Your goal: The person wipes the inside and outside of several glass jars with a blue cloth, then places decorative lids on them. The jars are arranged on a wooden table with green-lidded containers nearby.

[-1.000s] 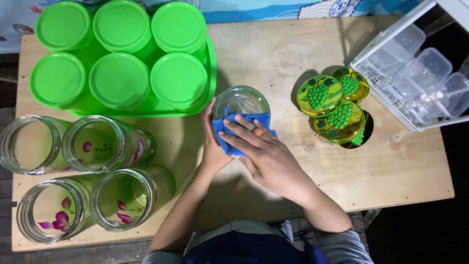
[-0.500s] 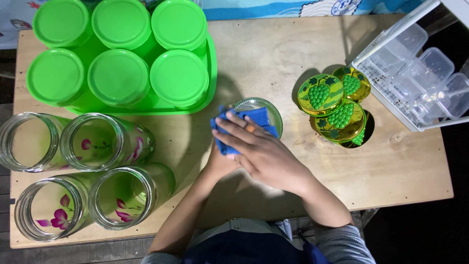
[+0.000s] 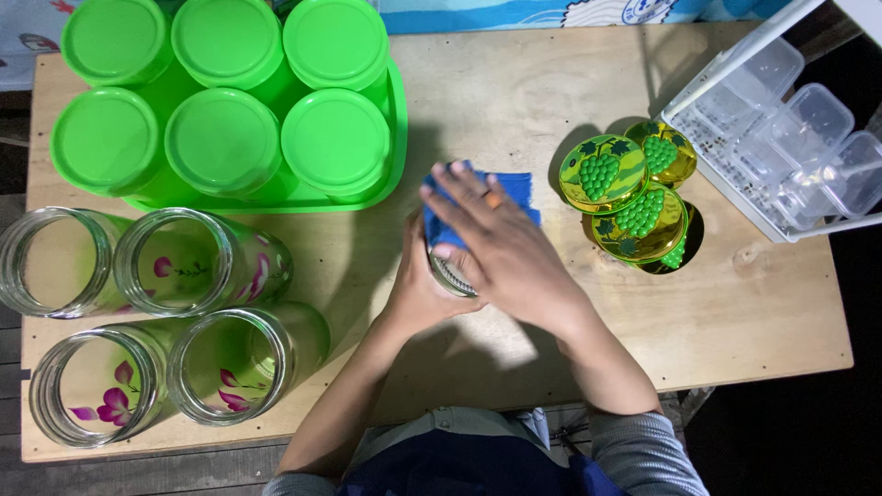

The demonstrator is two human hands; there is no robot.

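Fingers (image 3: 464, 197) of the right hand (image 3: 501, 248) press a soft blue cloth (image 3: 519, 188) flat over a glass jar (image 3: 450, 276); left hand (image 3: 418, 289) clamps its slippery, fragile side at 9 o'clock.

We saw a matt wooden table (image 3: 753, 312), clear glossy glass jars (image 3: 175, 321), smooth green plastic lids (image 3: 225, 138), shiny metallic lids (image 3: 634, 202) and a soft blue cloth (image 3: 514, 188).

Bare wood lies open near my hands, toward the table's (image 3: 753, 312) near edge. Far left, the green tray (image 3: 390, 174) blocks; left, open jars (image 3: 207, 266); right, stacked lids (image 3: 634, 197), then the white rack (image 3: 726, 156).
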